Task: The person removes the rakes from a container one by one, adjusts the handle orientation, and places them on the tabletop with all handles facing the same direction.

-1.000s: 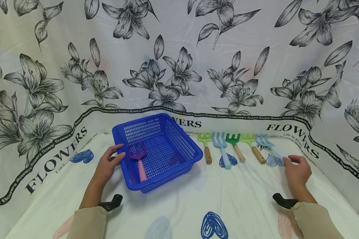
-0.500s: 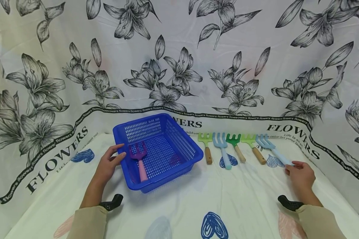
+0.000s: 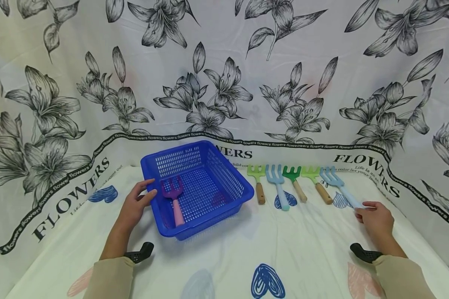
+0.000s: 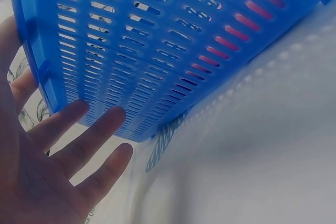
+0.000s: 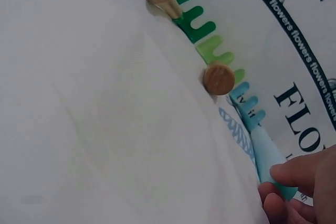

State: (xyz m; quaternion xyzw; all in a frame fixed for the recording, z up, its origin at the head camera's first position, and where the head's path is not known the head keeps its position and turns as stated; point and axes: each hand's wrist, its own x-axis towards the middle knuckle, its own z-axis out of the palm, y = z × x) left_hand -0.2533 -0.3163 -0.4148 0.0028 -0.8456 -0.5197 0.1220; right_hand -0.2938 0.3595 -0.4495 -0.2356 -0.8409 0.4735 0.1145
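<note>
In the head view, a blue plastic basket (image 3: 230, 176) with perforated walls stands left of centre. Thumb and index finger of my left hand (image 3: 132, 209) hook over its left rim; the other fingers stretch along the outer wall in the left wrist view. Inside lies a hand fork (image 3: 177, 211) with purple tines and a pink handle. Far right, my right hand (image 3: 377, 220) pinches the handle end of a light blue hand fork (image 3: 347, 192), thumb on top and fingers below. The fork's tines point away toward the back, and the fingers cover its handle tip.
Several more hand forks line up between basket and right hand: light green (image 3: 259, 193), light blue (image 3: 282, 195), dark green (image 3: 299, 191) and another light green one (image 3: 323, 193). A white cloth (image 3: 217, 270) with printed hearts covers the table; a flower-printed curtain (image 3: 224, 41) hangs behind.
My right hand has shifted slightly right and toward me, to the end of the light blue fork's handle. Its tines stay nearly where they were. The left hand and basket have not moved.
</note>
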